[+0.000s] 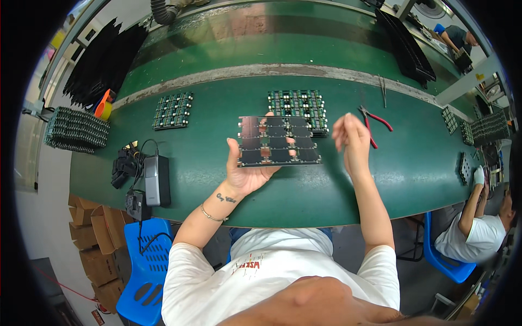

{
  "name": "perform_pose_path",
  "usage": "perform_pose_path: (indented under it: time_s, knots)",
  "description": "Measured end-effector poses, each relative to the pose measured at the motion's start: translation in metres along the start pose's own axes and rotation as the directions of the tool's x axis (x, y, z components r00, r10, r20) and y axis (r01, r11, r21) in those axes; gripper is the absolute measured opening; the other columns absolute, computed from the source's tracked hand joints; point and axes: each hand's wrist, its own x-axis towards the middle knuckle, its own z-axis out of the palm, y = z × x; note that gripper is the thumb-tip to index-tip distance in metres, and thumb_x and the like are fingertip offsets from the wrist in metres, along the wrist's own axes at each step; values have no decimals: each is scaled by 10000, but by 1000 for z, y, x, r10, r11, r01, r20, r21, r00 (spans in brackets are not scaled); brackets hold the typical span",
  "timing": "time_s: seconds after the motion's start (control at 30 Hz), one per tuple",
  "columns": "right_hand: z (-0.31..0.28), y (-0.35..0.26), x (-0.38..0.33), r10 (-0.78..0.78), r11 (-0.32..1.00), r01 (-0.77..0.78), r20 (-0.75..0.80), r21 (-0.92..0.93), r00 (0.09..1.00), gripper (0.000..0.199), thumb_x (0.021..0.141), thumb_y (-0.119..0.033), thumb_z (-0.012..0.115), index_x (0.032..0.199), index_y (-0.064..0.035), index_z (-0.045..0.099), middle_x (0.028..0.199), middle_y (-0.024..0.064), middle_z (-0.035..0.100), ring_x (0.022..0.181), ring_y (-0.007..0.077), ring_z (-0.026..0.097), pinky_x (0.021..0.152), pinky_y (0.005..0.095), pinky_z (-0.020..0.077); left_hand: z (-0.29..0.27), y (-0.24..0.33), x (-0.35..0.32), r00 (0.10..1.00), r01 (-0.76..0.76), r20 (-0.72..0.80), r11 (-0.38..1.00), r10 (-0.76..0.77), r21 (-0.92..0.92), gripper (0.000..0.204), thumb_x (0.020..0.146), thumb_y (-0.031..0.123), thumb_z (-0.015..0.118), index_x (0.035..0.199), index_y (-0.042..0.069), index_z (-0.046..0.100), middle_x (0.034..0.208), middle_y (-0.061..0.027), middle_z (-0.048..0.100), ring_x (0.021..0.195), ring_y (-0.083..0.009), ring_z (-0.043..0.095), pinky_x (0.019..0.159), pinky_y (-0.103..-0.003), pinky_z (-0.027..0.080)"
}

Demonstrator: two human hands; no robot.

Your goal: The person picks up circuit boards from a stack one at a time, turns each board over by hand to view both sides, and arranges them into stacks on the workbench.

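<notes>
My left hand (246,173) holds a dark, shiny rectangular circuit panel (277,140) from below, flat and level above the green table (206,163). My right hand (350,138) hovers just right of the panel's edge with its fingers loosely curled, holding nothing that I can see. Behind the panel lies a stack of green circuit boards (299,106). A second group of green boards (173,110) sits further left on the table.
Red-handled pliers (375,122) and tweezers (383,89) lie right of my hands. A black power adapter (156,179) with cables sits at the left edge. Black trays (408,49) and board stacks (76,129) line the sides. A seated person (478,228) works at right.
</notes>
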Motion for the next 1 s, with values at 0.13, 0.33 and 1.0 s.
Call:
perform_pose_path:
  time_s: [0.13,0.33,1.0]
  knots:
    - [0,28,25,-549,709,302,-230,-637,804,328,875,-267,561,1060,1,599,1042,85,565,750,102,513,655,200,414,3,-1,-2,1000,9,4,1000,-9,-10,885,736,660,564,1426,251,188,1322,-251,401,1162,-395,479,954,-385,468]
    - [-9,47,42,-431,678,188,-176,-711,885,370,838,-211,608,1112,35,569,1096,97,533,787,120,518,658,212,429,10,-1,-1,998,-30,-47,999,29,-13,873,746,659,553,1421,225,212,1318,-256,404,1154,-382,490,943,-369,478]
    - [4,1,4,-18,984,83,-380,157,925,275,846,-155,581,1095,-47,533,912,35,583,626,69,515,406,177,329,81,120,-12,839,-420,75,553,539,720,602,904,364,476,1422,190,222,1166,-217,545,975,-293,594,838,-348,504]
